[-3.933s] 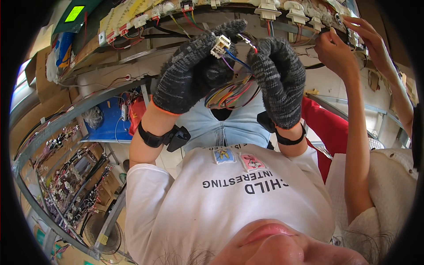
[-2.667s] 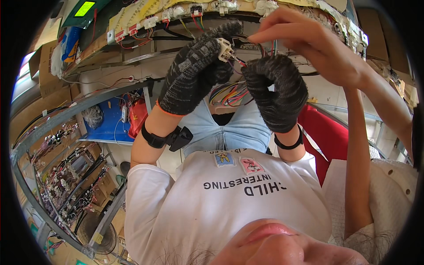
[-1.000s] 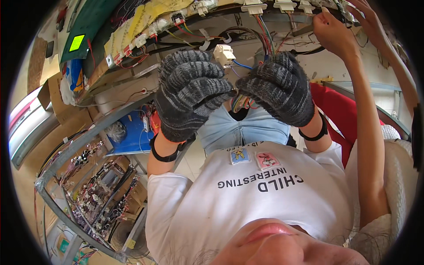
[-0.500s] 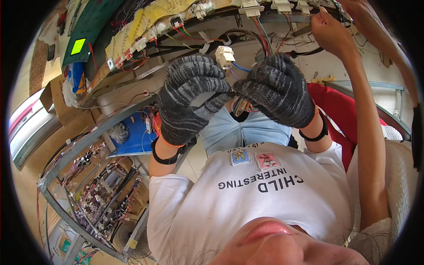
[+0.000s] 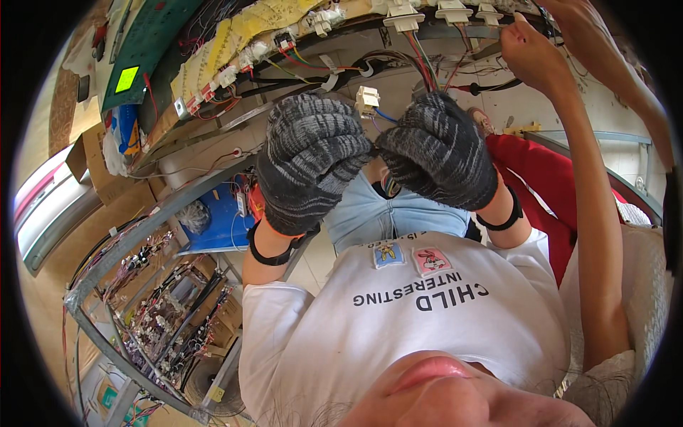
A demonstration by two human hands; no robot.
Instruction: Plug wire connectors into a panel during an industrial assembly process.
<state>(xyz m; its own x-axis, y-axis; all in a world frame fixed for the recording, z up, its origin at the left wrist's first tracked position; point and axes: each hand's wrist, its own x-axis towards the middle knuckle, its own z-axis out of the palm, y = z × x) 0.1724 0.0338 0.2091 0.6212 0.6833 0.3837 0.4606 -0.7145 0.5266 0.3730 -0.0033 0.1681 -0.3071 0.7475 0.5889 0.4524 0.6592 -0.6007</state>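
Observation:
Both my hands wear dark grey striped knit gloves and meet in front of my lap. My left hand (image 5: 313, 160) is closed, fingers curled and the thumb side against the right fingertips; whatever it pinches is hidden. My right hand (image 5: 441, 153) is also closed, fingers bunched around wires that run behind them. A small white connector (image 5: 367, 100) hangs just beyond and between the hands. From it a blue wire (image 5: 385, 115) leads to my right hand, with a thin purple wire beside it. Part of a multicoloured wire bundle (image 5: 389, 185) shows below the right hand.
A board edge with yellow tape (image 5: 235, 35) and white connector sockets (image 5: 402, 18) spans the top. Another person's hand (image 5: 533, 53) works at upper right. A metal frame (image 5: 163, 213) stands at left, with a heap of wire harnesses (image 5: 163, 313) and a blue panel (image 5: 220, 220).
My left fingers have curled in, closing the gap between thumb and palm. The white connector has dropped slightly and turned.

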